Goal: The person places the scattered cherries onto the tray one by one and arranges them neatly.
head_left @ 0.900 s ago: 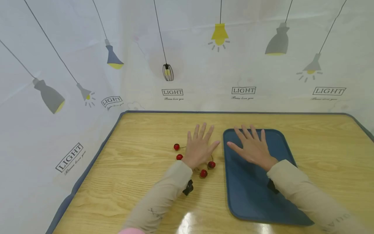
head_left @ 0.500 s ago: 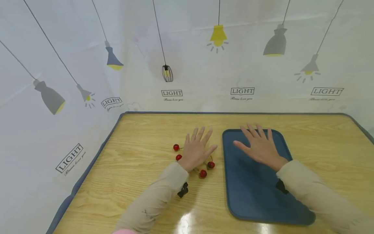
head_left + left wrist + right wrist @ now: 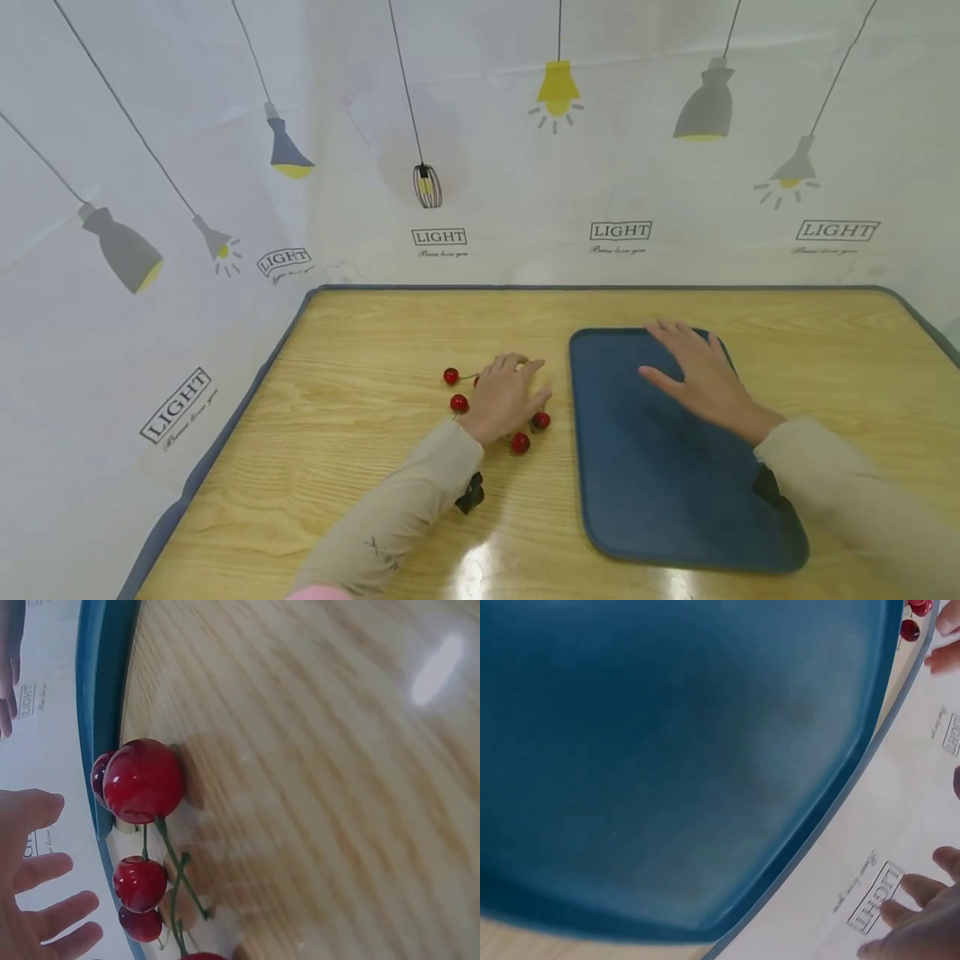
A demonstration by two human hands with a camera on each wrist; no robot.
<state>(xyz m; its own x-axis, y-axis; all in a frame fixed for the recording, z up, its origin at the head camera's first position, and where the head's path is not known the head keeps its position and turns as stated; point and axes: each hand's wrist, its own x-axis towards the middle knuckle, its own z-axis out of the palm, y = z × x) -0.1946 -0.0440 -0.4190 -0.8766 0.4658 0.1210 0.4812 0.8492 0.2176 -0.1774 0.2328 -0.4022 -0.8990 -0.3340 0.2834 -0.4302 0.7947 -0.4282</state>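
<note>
In the head view my left hand [image 3: 504, 402] is above several red cherries with green stems, its fingers a little bent and holding nothing. A near cherry [image 3: 520, 443] and a left cherry [image 3: 459, 403] show around it; others are partly hidden by the hand. The left wrist view has a large cherry [image 3: 144, 781] close up, apart from the fingers [image 3: 56, 911]. My right hand [image 3: 701, 379] hovers over the far right part of a blue tray [image 3: 637, 467], fingers extended and holding nothing. In the right wrist view its fingers [image 3: 922, 889] are off the tray's rim.
The wooden table [image 3: 337, 467] has a dark blue edge. A pale curtain [image 3: 510, 167] printed with lamps stands behind it and along the left side. A black wrist device [image 3: 470, 493] shows under the left sleeve.
My right hand has moved right across the tray toward its right edge. My left hand has come slightly nearer, its fingers bending from spread and straight. The cherries and tray stay put.
</note>
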